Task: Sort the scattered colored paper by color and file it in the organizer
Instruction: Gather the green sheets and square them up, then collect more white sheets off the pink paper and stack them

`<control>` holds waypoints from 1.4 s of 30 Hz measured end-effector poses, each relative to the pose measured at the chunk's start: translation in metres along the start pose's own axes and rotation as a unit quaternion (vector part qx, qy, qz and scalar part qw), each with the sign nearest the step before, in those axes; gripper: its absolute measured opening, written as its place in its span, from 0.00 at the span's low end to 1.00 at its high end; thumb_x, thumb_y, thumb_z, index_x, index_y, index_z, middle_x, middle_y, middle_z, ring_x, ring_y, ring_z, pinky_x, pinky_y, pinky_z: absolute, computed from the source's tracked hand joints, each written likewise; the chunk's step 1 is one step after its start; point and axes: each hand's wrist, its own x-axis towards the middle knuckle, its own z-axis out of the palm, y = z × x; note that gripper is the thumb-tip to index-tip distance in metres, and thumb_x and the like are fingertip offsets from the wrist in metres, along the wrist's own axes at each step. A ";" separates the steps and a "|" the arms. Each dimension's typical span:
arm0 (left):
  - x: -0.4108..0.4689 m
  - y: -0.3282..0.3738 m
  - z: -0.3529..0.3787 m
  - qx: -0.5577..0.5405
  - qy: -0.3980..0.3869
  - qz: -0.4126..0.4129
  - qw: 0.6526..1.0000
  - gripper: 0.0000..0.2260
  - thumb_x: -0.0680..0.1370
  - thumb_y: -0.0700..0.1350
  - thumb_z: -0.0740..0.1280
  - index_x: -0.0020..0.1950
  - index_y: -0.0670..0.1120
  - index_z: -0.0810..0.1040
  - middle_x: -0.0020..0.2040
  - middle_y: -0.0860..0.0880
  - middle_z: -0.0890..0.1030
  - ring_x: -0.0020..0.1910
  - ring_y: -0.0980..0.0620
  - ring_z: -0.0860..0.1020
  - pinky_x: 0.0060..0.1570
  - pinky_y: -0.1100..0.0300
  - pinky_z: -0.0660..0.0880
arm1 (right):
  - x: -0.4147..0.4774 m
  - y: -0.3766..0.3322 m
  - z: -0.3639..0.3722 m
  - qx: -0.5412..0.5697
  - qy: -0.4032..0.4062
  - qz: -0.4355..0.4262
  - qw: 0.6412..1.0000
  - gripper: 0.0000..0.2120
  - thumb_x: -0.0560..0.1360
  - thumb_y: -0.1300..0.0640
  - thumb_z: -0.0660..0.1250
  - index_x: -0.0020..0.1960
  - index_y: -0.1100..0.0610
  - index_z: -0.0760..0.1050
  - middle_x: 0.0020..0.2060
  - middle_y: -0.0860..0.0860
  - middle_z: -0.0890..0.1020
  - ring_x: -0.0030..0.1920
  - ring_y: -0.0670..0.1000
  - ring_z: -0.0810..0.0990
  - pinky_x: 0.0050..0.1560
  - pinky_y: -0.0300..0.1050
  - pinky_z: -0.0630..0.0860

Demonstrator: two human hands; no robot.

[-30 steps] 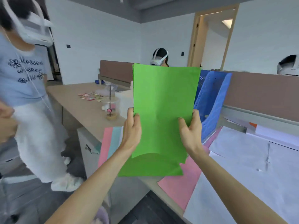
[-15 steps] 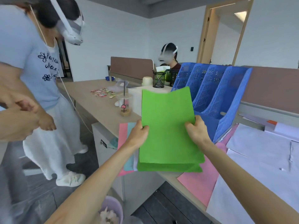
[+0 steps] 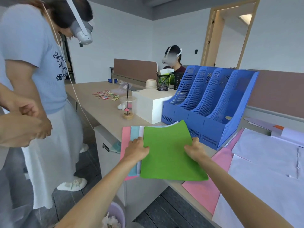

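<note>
- The green paper (image 3: pixel 166 153) is a small stack held by both side edges, lying low and nearly flat over the desk edge (image 3: pixel 105 112), its far end curling upward.
- The left hand (image 3: pixel 137 149) pinches the stack's left edge, fingers curled over the top; the right hand (image 3: pixel 194 148) clasps the right edge the same way.
- Under the left-hand grip lie a pink sheet (image 3: pixel 125 137), a light blue sheet (image 3: pixel 134 134) and a white sheet (image 3: pixel 141 131), fanned out leftward and overhanging the desk.
- Just beyond the grip stands the blue organizer (image 3: pixel 212 102), four slanted mesh compartments side by side.
- To the right of the right hand, pink paper (image 3: pixel 207 193) and white sheets (image 3: pixel 263 178) cover the desk.
- Beyond the left hand stand a white box (image 3: pixel 151 104) and a drink cup (image 3: pixel 128 109).
- Farther left, a bystander in a blue shirt (image 3: pixel 41 63) wears a headset.
</note>
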 end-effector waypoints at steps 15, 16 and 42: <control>0.004 0.007 0.002 0.015 -0.012 -0.006 1.000 0.19 0.79 0.46 0.55 0.70 0.45 0.63 0.54 0.49 0.80 0.61 0.45 0.72 0.62 0.48 0.64 | 0.013 0.009 -0.012 0.005 0.035 -0.013 0.999 0.25 0.76 0.66 0.59 0.72 0.62 0.59 0.61 0.60 0.72 0.50 0.55 0.73 0.43 0.46 0.72; 0.004 0.007 0.002 0.014 -0.008 -0.005 1.000 0.19 0.79 0.46 0.55 0.70 0.45 0.63 0.53 0.49 0.80 0.61 0.45 0.72 0.60 0.48 0.64 | 0.013 0.011 -0.014 0.008 0.033 -0.012 0.999 0.26 0.76 0.66 0.59 0.72 0.62 0.59 0.62 0.60 0.72 0.50 0.55 0.73 0.43 0.45 0.72; -0.066 0.237 0.098 -0.164 -0.260 0.189 0.933 0.17 0.79 0.45 0.61 0.68 0.51 0.66 0.64 0.53 0.68 0.60 0.53 0.70 0.56 0.64 0.65 | -0.063 0.161 -0.173 0.039 0.216 0.019 0.975 0.12 0.76 0.61 0.61 0.55 0.55 0.80 0.56 0.52 0.82 0.56 0.53 0.79 0.50 0.39 0.74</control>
